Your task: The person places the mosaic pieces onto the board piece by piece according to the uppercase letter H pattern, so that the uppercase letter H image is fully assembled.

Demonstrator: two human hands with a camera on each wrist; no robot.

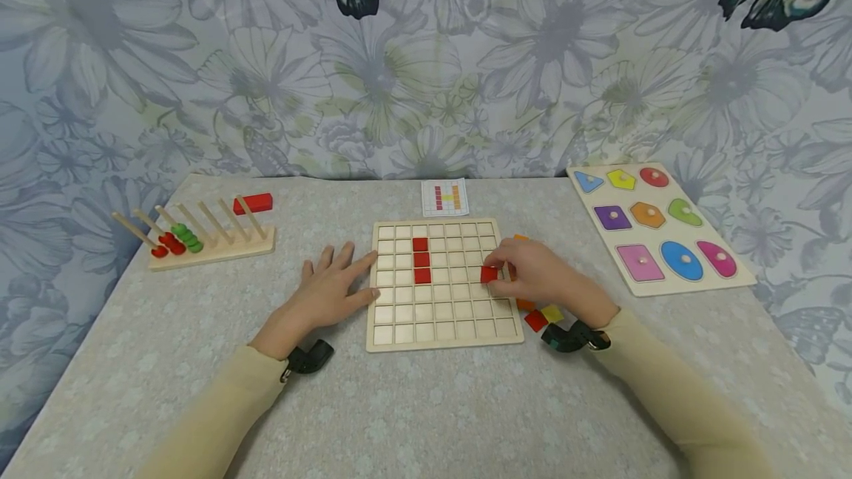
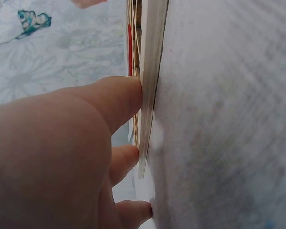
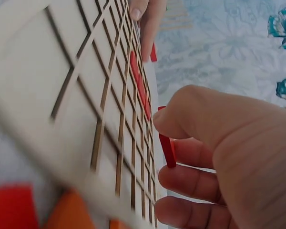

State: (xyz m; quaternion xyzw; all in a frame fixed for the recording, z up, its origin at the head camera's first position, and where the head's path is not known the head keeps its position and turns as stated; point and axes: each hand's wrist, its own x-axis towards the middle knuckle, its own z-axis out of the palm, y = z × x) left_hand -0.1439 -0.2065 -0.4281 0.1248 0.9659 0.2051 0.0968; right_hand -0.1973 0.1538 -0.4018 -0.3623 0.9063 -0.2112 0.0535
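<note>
A pale wooden grid board [image 1: 445, 346] lies in the middle of the table. Three red square tiles [image 1: 422, 259] fill cells in one column, left of its centre. My right hand [image 1: 535, 270] pinches another red tile [image 1: 489, 274] between thumb and fingers over the board's right edge; the right wrist view shows this tile [image 3: 167, 150] tipped on edge. My left hand [image 1: 330, 290] has its fingers spread, with thumb and fingertips touching the board's left edge [image 2: 150, 86]. Beside the board on the right lie loose tiles, among them a red one [image 1: 535, 321] and a yellow one [image 1: 552, 314].
A small printed pattern card [image 1: 445, 198] lies behind the board. At the left stands a wooden peg rack [image 1: 220, 248] with red and green beads, a red block [image 1: 254, 203] behind it. A shape puzzle board [image 1: 665, 228] lies at the right. A patterned wall backs the table.
</note>
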